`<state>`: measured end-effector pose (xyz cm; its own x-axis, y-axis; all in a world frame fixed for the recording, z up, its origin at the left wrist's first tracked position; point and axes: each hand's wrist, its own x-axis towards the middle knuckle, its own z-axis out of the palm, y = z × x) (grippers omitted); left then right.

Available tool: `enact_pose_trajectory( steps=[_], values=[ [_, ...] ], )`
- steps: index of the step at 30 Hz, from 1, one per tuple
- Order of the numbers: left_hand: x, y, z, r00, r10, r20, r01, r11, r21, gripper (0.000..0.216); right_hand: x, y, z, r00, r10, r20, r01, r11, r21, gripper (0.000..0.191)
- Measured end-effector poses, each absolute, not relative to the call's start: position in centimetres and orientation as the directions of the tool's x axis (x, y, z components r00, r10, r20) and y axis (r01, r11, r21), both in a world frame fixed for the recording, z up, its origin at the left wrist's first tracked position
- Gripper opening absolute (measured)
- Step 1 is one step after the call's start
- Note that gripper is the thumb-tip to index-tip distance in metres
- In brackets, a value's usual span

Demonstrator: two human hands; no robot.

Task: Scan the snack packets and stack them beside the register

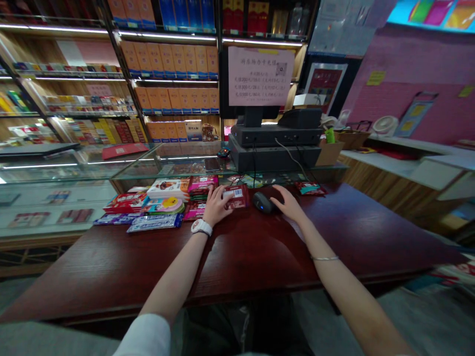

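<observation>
My left hand (217, 206), with a white watch on its wrist, is at the left end of a dark red snack packet (239, 196) with its barcode facing up. Thumb and index finger lie on either side of that end, while the other fingers are spread. Just right of the packet sits a black computer mouse (262, 202) with a blue light. Beside it, my right hand (288, 203) is open, thumb and fingers apart, its thumb close to the mouse. Pink packets (202, 184) are stacked behind and left of my left hand.
On the dark red table (260, 257), left, lie boxes (168, 188), a red pack (128, 202) and purple-blue wrappers (156, 222). Another packet (309, 188) lies at the right. Behind stand a glass counter (141, 168), a register with a paper sign (261, 76), cables and stocked shelves.
</observation>
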<state>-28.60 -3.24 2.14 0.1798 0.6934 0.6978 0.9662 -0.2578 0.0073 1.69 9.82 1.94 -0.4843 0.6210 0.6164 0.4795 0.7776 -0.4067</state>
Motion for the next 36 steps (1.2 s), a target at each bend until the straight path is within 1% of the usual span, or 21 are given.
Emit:
enact_pose_trajectory(
  steps=[7,9,12,15,20,24,27,32,36],
  values=[
    [-28.8,-3.2,2.2,0.17,0.7,0.694,0.967,-0.253,0.018,0.047,3.2,9.6,1.7,-0.586,0.709,0.392,0.573,0.705,-0.418,0.06],
    [-28.8,-3.2,2.1,0.168,0.697,0.697,0.966,-0.256,0.023,0.047,3.1,9.5,1.7,-0.628,0.702,0.336,0.568,0.708,-0.419,0.066],
    [-28.7,-3.2,2.0,0.167,0.693,0.702,0.966,-0.256,0.024,0.046,3.0,9.6,1.4,-0.69,0.677,0.254,0.554,0.721,-0.416,0.08],
    [-28.6,-3.1,1.9,0.158,0.695,0.702,0.968,-0.251,0.031,0.046,2.6,9.7,0.8,-0.706,0.68,0.2,0.576,0.715,-0.397,0.082],
    [-28.5,-3.1,1.8,0.142,0.698,0.702,0.965,-0.256,0.059,0.049,1.9,9.9,0.1,-0.668,0.704,0.243,0.613,0.705,-0.357,0.071],
    [-28.4,-3.1,1.9,0.131,0.709,0.694,0.962,-0.26,0.084,0.047,1.9,10.1,0.1,-0.682,0.653,0.328,0.57,0.756,-0.32,0.06],
    [-28.4,-3.1,1.9,0.125,0.71,0.693,0.961,-0.26,0.093,0.046,1.9,10.0,0.1,-0.692,0.622,0.367,0.544,0.783,-0.302,0.055],
    [-28.5,-3.0,1.7,0.121,0.71,0.694,0.96,-0.261,0.099,0.048,1.8,9.7,0.1,-0.662,0.641,0.388,0.564,0.767,-0.306,0.059],
    [-28.6,-3.0,1.7,0.119,0.7,0.704,0.965,-0.249,0.084,0.048,1.8,9.5,0.1,-0.661,0.627,0.413,0.539,0.779,-0.32,0.063]
  ],
)
